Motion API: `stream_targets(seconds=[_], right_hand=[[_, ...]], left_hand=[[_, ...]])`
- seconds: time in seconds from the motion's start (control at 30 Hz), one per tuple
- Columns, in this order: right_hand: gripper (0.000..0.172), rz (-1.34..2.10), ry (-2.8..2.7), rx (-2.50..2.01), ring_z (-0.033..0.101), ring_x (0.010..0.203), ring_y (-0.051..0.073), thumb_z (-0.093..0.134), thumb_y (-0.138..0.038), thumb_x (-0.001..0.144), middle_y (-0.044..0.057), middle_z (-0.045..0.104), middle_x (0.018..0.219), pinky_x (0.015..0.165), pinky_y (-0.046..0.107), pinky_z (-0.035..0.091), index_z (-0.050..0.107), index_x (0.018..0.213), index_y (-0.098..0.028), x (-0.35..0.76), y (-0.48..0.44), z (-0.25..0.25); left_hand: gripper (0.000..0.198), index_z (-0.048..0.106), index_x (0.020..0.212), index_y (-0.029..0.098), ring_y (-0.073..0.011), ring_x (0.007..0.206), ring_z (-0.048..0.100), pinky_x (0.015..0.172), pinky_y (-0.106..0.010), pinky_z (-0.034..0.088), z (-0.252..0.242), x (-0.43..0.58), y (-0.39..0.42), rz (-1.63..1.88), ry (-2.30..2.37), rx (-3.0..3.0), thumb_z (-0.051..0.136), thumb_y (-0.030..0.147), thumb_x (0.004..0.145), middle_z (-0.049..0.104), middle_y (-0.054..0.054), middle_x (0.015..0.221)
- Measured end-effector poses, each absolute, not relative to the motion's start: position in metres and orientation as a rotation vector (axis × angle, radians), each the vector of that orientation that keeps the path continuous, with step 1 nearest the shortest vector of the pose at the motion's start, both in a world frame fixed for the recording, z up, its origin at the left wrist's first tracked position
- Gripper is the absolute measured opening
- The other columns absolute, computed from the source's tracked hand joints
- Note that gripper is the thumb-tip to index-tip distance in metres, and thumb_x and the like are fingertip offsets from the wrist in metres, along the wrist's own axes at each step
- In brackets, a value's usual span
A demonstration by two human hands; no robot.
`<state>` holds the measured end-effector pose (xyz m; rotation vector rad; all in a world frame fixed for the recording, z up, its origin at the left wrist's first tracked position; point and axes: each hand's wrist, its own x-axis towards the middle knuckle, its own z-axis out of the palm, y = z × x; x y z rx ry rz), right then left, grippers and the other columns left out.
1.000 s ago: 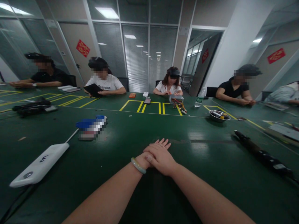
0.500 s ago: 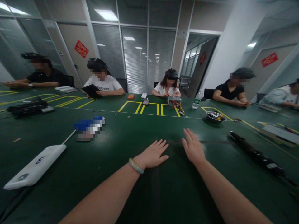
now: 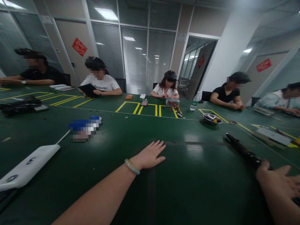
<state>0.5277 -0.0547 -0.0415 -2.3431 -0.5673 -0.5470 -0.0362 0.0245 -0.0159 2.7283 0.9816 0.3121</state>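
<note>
- Glass-walled office with slatted blinds [image 3: 133,59] stretches behind a long green workbench [image 3: 187,193]; yellow tape outlines [image 3: 136,107] mark its far side.
- Left hand [image 3: 147,155]: released, palm down and flat on the bench at about 12 o'clock, fingers spread, holding nothing. A pale bangle [image 3: 132,166] circles the wrist.
- Right hand [image 3: 277,184]: open, fingers splayed, at about 4 o'clock and cut off by the lower right edge of the view. It grasps nothing that can be seen.
- Black bar [image 3: 246,151]: lies on the bench at about 3 o'clock, its near end just at the right hand's thumb [image 3: 261,167]. That end is hidden behind the hand, so whether they touch is hard to make out.
- White box [image 3: 29,165]: lies at about 8 o'clock, cut off by the left edge, with a thin white cable running from it.
- Pixelated blue-and-white item [image 3: 84,129]: sits at about 10 o'clock, too blurred to identify.
- Steel bowl [image 3: 212,118]: stands at about 1 o'clock, holding small items too small to tell apart.
- Metal box with coloured wires [image 3: 172,102]: rests near 12 o'clock, just beside a water bottle [image 3: 195,100].
- Five co-workers sit along the far and side edges, faces obscured. The nearest at 12 o'clock [image 3: 165,89] has both hands at the metal box, partly hidden.
</note>
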Motion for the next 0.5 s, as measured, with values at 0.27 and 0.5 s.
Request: stream_targets(seconds=[0.27,0.5], right_hand=[[0.087,-0.406,-0.886,-2.406,0.026,0.13,0.049,0.028,-0.077,0.078,0.033,0.035,0.135,0.084,0.068,0.019,0.043,0.144,-0.023,0.547,-0.04,-0.037],[0.088,-0.172,-0.877,-2.54,0.048,0.109,0.052,0.028,-0.083,0.073,0.036,0.052,0.11,0.065,0.063,0.031,0.058,0.132,-0.025,0.586,-0.032,-0.042]], left_hand=[[0.066,0.013,0.153,0.028,-0.02,0.147,0.008,0.119,-0.039,0.008,-0.015,-0.035,0.024,0.283,0.994,2.763,0.023,0.061,0.097,0.01,-0.002,0.159],[0.067,0.009,0.153,0.028,-0.0208,0.147,0.008,0.119,-0.039,0.01,-0.012,-0.034,0.023,0.287,1.013,2.742,0.024,0.061,0.097,0.009,-0.002,0.159]])
